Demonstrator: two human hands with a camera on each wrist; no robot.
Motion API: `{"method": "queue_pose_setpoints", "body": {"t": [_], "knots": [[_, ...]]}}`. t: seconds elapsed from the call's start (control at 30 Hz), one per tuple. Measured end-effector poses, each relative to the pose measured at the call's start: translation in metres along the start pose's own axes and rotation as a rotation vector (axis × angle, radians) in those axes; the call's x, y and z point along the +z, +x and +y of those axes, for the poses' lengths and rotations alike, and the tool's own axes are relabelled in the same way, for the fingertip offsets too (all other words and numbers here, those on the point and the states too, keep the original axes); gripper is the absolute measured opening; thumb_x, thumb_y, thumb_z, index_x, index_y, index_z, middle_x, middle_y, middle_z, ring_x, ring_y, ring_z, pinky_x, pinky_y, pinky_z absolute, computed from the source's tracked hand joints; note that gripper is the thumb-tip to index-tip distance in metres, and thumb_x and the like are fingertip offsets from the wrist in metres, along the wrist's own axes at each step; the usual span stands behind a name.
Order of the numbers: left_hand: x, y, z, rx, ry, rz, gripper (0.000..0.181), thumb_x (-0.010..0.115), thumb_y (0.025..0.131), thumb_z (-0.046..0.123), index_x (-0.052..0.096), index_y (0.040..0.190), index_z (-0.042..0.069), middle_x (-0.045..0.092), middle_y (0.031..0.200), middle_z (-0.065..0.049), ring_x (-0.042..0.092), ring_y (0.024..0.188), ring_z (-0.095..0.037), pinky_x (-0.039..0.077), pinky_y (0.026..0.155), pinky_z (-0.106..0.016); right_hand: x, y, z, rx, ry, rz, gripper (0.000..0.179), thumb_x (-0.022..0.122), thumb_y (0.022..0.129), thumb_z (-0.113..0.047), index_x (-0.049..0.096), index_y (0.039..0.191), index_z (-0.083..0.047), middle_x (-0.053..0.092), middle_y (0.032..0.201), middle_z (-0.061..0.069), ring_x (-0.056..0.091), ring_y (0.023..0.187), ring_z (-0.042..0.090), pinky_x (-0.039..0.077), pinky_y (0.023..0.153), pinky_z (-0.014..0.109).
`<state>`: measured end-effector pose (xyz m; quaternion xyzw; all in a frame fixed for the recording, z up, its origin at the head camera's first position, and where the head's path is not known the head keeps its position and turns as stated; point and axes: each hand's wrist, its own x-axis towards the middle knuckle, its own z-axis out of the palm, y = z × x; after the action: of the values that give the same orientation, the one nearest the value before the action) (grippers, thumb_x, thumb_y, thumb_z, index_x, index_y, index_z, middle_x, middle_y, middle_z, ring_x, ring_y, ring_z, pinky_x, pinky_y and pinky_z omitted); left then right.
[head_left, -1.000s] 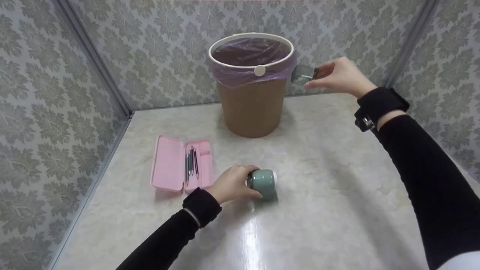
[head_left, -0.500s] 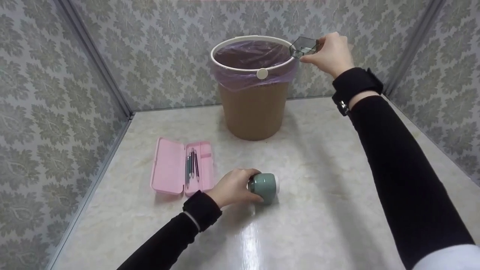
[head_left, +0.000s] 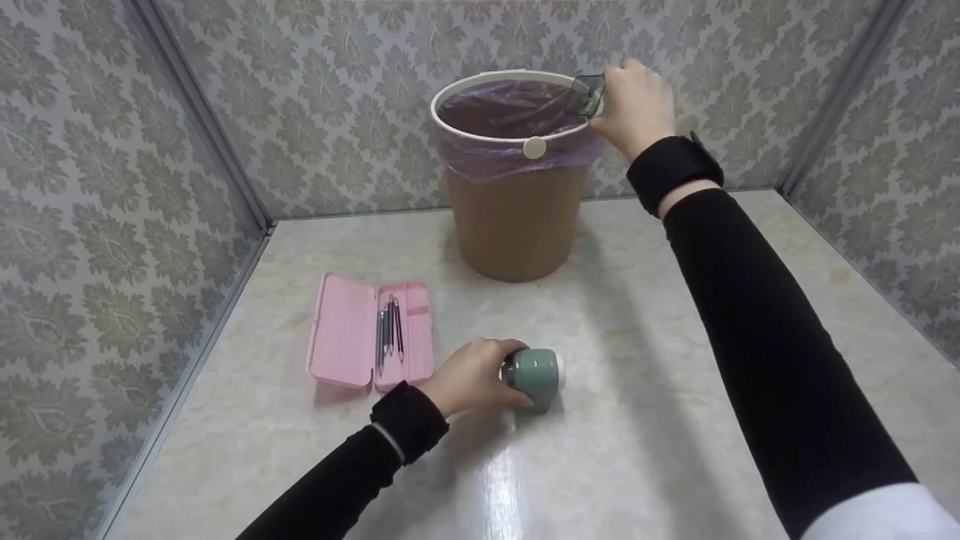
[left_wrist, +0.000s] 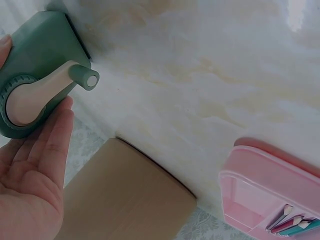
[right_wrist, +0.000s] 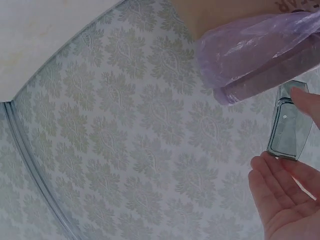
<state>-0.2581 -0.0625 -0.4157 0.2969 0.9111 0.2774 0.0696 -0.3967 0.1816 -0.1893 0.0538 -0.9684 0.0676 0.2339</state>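
Note:
My left hand (head_left: 472, 381) grips a green hand-crank pencil sharpener (head_left: 535, 377) on the table. Its pale crank with a green knob (left_wrist: 85, 76) shows in the left wrist view, where the fingers lie along the green body. Up at the right side of the bin, my right hand (head_left: 637, 106) holds a clear, greyish shavings drawer (head_left: 584, 97) between thumb and fingers. The drawer overlaps the bin's cream rim and is tilted. In the right wrist view the drawer (right_wrist: 286, 125) sits just beside the purple liner (right_wrist: 250, 60).
A tall brown bin (head_left: 517, 225) with a purple bag liner stands at the back of the table against the patterned wall (head_left: 360, 97). On the left lies an opened pink pencil case (head_left: 341, 330) with several pencils (head_left: 390, 334) in it.
My right hand has risen and moved left, bringing the shavings drawer from beside the bin to over its rim and tilting it. The left hand stays on the sharpener.

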Motion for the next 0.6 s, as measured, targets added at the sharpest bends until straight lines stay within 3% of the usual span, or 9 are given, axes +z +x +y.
{"method": "queue_pose_setpoints", "body": {"t": [0.17,0.33,0.6], "knots": [[0.0,-0.001,0.001,-0.009,-0.001,0.002,0.063,0.092,0.074,0.033,0.068,0.128,0.009,0.075,0.118,-0.004,0.07,0.108,-0.02,0.055,0.098,-0.037,0.005,0.003,-0.01,-0.08,-0.141,-0.006,0.041,0.065,0.091,-0.009,0.058,0.126,0.012,0.061,0.127,0.029,0.063,0.116,0.046,0.056,0.097,0.056],[0.001,-0.002,0.001,-0.02,-0.014,0.0,0.063,0.092,0.074,0.033,0.068,0.128,0.009,0.075,0.118,-0.004,0.07,0.108,-0.02,0.055,0.098,-0.036,0.008,0.005,-0.016,-0.162,-0.244,0.01,0.038,0.054,0.095,0.001,0.056,0.13,0.014,0.061,0.124,0.029,0.063,0.114,0.044,0.058,0.094,0.053],[0.001,-0.001,0.0,-0.016,-0.013,0.005,0.063,0.092,0.073,0.033,0.068,0.127,0.01,0.076,0.118,-0.004,0.07,0.108,-0.02,0.056,0.098,-0.036,0.019,0.01,-0.02,-0.44,-0.454,0.179,0.028,0.044,0.097,0.017,0.061,0.119,0.02,0.066,0.107,0.028,0.068,0.103,0.041,0.058,0.098,0.045]]}}
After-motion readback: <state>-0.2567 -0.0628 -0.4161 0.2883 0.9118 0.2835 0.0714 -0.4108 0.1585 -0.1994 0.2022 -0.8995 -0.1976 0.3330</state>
